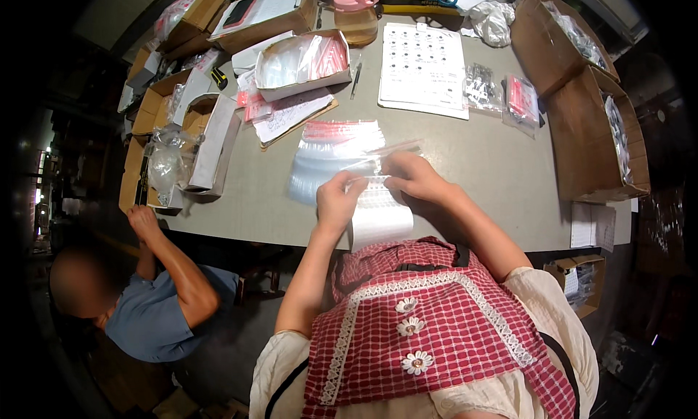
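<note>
I have both hands at the top of a white label strip (382, 226): the left hand (337, 204) pinches near its ten o'clock corner, and the right hand (414, 178) bends in at two o'clock, fingers drawn close to the edge (its exact grip is too small for me to tell). To work this strip well, I judge it best to hold it level and lightly taut, with the left hand as anchor while the right makes small, flat movements, so the thin sheet neither creases nor tears. The strip lies between the hands and runs down toward six o'clock, to the checked apron (429, 332). Beyond the left hand, toward eleven o'clock, clear bags (331, 161) lie fanned on the worktop (502, 201).
</note>
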